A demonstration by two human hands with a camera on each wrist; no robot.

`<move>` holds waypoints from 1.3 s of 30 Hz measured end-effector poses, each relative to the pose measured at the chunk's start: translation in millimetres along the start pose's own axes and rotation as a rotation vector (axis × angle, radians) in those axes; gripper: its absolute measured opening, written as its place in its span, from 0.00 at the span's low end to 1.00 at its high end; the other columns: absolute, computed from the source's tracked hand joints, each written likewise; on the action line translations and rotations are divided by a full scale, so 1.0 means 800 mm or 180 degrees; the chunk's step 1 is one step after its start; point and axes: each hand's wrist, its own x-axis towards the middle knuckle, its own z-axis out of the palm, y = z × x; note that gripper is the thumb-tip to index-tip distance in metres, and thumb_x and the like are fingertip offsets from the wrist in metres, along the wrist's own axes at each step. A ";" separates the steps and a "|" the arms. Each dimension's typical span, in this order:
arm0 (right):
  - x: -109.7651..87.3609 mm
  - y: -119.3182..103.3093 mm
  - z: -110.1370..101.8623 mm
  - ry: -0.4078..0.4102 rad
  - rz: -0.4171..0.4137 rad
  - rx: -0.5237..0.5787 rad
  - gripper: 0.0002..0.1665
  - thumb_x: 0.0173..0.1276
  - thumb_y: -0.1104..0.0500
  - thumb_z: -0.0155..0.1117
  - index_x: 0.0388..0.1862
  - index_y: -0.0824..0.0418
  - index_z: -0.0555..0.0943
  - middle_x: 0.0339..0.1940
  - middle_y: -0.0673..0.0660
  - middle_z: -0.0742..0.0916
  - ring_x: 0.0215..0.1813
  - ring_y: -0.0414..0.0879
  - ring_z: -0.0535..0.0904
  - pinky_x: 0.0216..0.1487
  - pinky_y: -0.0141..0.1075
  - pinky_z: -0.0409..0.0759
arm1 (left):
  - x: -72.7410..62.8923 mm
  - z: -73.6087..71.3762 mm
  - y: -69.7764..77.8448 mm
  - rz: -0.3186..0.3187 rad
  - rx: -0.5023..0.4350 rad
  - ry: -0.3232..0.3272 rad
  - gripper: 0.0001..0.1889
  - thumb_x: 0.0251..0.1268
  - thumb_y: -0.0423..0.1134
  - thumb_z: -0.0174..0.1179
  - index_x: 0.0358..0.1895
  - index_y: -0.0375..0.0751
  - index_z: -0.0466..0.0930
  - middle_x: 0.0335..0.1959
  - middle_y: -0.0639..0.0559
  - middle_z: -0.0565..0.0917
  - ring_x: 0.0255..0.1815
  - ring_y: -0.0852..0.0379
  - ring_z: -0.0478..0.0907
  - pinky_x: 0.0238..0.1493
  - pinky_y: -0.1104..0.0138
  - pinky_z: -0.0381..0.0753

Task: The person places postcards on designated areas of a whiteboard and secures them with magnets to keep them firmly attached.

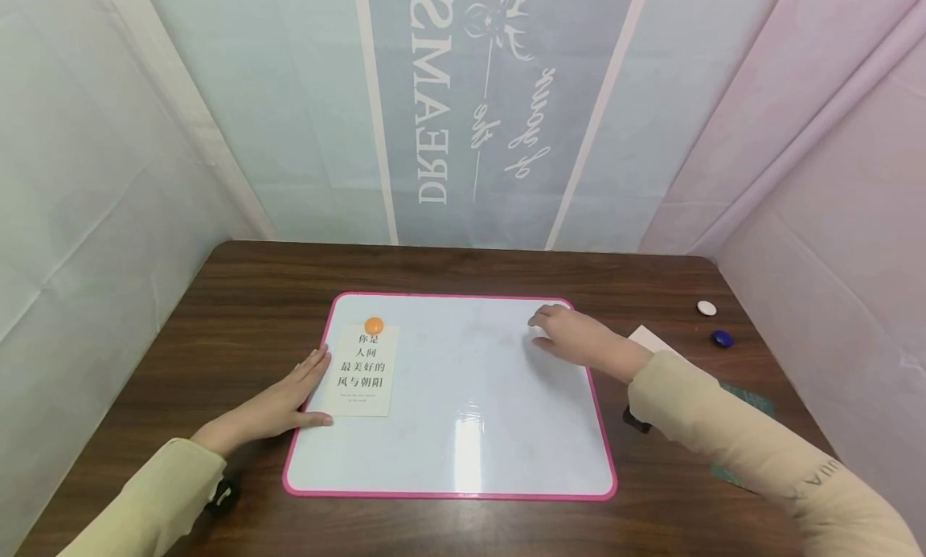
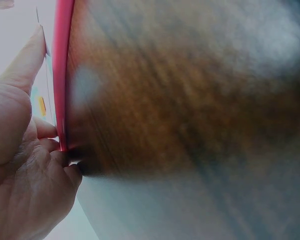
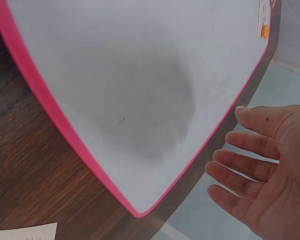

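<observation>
A whiteboard (image 1: 448, 372) with a pink rim lies flat on the table. On its left part is a white card (image 1: 365, 368) printed with Chinese characters, and a round orange magnet (image 1: 373, 325) sits at the card's top edge. My left hand (image 1: 289, 392) rests on the board's left rim, fingers extended and thumb near the card's lower left corner; the left wrist view shows the palm (image 2: 30, 175) beside the rim. Above the board's far right corner hovers my right hand (image 1: 571, 336). In the right wrist view its fingers are spread and nothing is in them.
Right of the board lie a white round magnet (image 1: 706, 308) and a blue one (image 1: 722, 338). A white card (image 1: 651, 337) and something dark green (image 1: 745, 398) are partly hidden under the right forearm. Fabric curtains (image 1: 304, 139) stand behind and beside the brown table (image 1: 217, 332).
</observation>
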 end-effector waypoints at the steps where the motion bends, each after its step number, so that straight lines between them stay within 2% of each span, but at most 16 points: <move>1: -0.001 0.002 0.000 0.0004 0.0015 0.0017 0.17 0.59 0.62 0.64 0.46 0.70 0.78 0.44 0.63 0.81 0.49 0.56 0.78 0.50 0.44 0.76 | 0.000 0.000 0.000 0.0002 0.0004 0.0003 0.54 0.48 0.58 0.64 0.69 0.28 0.44 0.72 0.35 0.41 0.71 0.37 0.40 0.65 0.44 0.48; 10: -0.017 0.018 -0.007 -0.0047 0.0259 0.0151 0.18 0.60 0.62 0.63 0.48 0.70 0.77 0.47 0.64 0.81 0.51 0.56 0.77 0.51 0.45 0.76 | -0.001 0.001 -0.001 0.0007 0.0036 0.0017 0.54 0.49 0.59 0.62 0.69 0.28 0.44 0.72 0.35 0.42 0.70 0.36 0.41 0.65 0.44 0.49; 13: -0.024 0.025 -0.006 -0.0006 0.0267 0.0161 0.18 0.60 0.62 0.63 0.48 0.71 0.77 0.47 0.65 0.80 0.51 0.57 0.77 0.51 0.46 0.76 | -0.001 0.001 0.000 0.0013 0.0040 0.0021 0.54 0.49 0.59 0.62 0.69 0.28 0.44 0.72 0.35 0.42 0.70 0.36 0.41 0.65 0.44 0.49; 21: -0.048 0.051 0.000 0.0203 0.0244 0.0265 0.17 0.59 0.65 0.64 0.45 0.73 0.78 0.42 0.65 0.82 0.42 0.54 0.80 0.43 0.44 0.79 | -0.001 0.003 -0.001 0.0009 0.0052 0.0024 0.54 0.49 0.59 0.62 0.69 0.28 0.44 0.72 0.35 0.42 0.70 0.36 0.41 0.65 0.44 0.49; 30: -0.072 0.068 -0.006 0.0148 0.0494 0.0370 0.19 0.61 0.63 0.61 0.49 0.73 0.75 0.47 0.67 0.79 0.47 0.59 0.78 0.45 0.48 0.78 | 0.000 0.005 -0.003 0.0023 0.0049 0.0030 0.54 0.49 0.60 0.62 0.69 0.28 0.44 0.72 0.36 0.41 0.71 0.37 0.41 0.65 0.44 0.49; 39: -0.090 0.080 -0.013 0.0165 0.0619 0.0395 0.21 0.61 0.63 0.61 0.51 0.74 0.73 0.48 0.70 0.78 0.48 0.62 0.77 0.45 0.49 0.78 | -0.001 0.005 -0.004 0.0012 0.0032 0.0031 0.54 0.49 0.59 0.62 0.70 0.28 0.44 0.72 0.35 0.41 0.70 0.36 0.41 0.65 0.43 0.49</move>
